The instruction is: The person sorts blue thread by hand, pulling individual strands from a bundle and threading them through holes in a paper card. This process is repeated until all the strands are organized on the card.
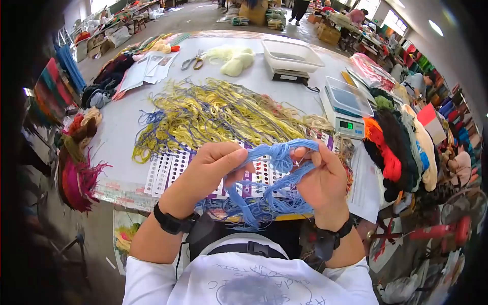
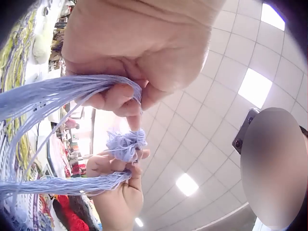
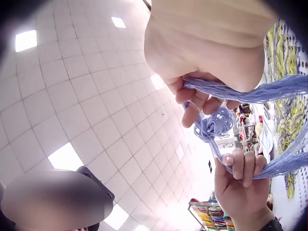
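Observation:
A skein of light blue yarn (image 1: 280, 156) is stretched between both hands, with a bunched knot of loops in its middle. My left hand (image 1: 217, 161) pinches one side between thumb and fingers. On the other side, my right hand (image 1: 325, 175) holds the yarn with curled fingers. Loose strands hang below both hands toward the table edge. In the left wrist view the knot (image 2: 126, 144) sits between the two hands, and the strands run off to the left. Printed cards with rows of dots (image 1: 168, 170) lie under the yarn.
Yellow and grey yarn (image 1: 213, 114) spreads over the table behind the hands. Farther back are scissors (image 1: 193, 61), pale yellow yarn (image 1: 236, 60) and a white tray (image 1: 290, 55) on a scale. A digital scale (image 1: 349, 127) and coloured skeins (image 1: 389, 157) stand at the right.

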A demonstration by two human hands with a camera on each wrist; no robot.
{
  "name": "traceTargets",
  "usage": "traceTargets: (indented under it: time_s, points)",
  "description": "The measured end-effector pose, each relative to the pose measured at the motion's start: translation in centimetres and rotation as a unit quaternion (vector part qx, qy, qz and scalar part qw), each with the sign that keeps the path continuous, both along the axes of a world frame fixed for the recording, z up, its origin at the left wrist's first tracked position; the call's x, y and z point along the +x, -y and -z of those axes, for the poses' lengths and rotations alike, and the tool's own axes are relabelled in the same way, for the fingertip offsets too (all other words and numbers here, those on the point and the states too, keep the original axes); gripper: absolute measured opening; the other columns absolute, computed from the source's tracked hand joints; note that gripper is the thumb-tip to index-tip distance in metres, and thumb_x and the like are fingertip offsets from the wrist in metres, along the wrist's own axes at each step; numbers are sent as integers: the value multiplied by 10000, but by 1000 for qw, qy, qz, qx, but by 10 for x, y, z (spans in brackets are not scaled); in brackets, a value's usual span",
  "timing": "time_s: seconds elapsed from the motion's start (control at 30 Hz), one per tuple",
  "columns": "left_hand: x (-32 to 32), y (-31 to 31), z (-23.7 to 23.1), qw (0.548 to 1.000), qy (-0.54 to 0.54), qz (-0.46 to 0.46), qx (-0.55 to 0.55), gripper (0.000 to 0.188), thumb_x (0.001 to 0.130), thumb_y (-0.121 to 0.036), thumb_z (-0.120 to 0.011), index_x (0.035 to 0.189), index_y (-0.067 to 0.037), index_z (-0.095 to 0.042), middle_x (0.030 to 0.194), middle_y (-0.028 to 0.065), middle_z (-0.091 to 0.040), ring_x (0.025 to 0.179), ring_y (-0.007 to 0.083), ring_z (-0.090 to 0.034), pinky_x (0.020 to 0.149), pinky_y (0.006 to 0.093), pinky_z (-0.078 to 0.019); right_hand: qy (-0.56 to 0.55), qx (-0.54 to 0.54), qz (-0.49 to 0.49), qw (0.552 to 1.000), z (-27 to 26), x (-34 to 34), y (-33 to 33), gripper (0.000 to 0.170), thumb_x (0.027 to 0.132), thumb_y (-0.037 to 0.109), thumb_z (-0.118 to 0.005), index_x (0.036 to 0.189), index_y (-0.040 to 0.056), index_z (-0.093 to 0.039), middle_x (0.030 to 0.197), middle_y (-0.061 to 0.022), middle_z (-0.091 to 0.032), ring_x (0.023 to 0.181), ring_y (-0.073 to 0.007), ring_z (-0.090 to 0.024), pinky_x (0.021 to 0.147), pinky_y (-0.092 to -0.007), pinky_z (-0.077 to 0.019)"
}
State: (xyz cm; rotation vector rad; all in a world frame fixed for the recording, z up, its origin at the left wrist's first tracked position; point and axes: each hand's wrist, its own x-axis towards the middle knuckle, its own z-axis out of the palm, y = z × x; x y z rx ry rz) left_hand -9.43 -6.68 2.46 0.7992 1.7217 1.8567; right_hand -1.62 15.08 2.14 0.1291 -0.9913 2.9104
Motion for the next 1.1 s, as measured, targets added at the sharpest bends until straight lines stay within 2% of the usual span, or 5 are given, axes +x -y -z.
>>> traceTargets:
  time_s: [0.37, 0.53, 0.73, 0.97, 1.1]
  points:
    - [-2, -20, 13, 998, -2, 19, 53, 134, 863, -142, -639, 828, -19, -597, 732, -8, -574, 618, 32, -514, 551, 183, -412, -84, 103, -83, 988, -2, -10, -6, 225, 916, 206, -451, 731, 78, -463, 743, -116, -587, 761, -177, -542, 716, -290, -425]
    - [-2, -17, 3, 997, 19, -12, 77, 136, 858, -147, -645, 853, -18, -602, 731, -24, -563, 694, 21, -477, 612, 191, -395, 85, 365, 58, 925, -18, -5, 12, 265, 803, 110, -662, 1004, 7, -523, 747, 0, -556, 706, -59, -496, 635, -202, -385]
    - [-4, -21, 6, 996, -62, -36, 43, 136, 847, -142, -646, 848, -11, -607, 736, -31, -563, 690, 39, -478, 623, 222, -407, 51, 467, 117, 875, -21, -8, 20, 195, 785, 99, -695, 939, 12, -614, 744, 16, -571, 658, -40, -480, 590, -177, -369]
    - [-5, -12, 4, 998, -51, -28, 11, 135, 866, -152, -622, 854, -19, -603, 772, -10, -580, 742, 47, -502, 664, 218, -412, 18, 442, 145, 885, -13, -12, 15, 112, 813, 79, -628, 895, 4, -619, 730, 10, -579, 645, -63, -496, 607, -207, -400]
    - [-7, -11, 3, 997, -9, -52, 48, 163, 898, -189, -579, 879, -28, -588, 813, 20, -608, 786, 83, -541, 701, 217, -423, 42, 234, 42, 970, -16, -15, 16, 138, 840, 87, -530, 953, 20, -573, 690, -11, -557, 584, -109, -494, 611, -268, -412]
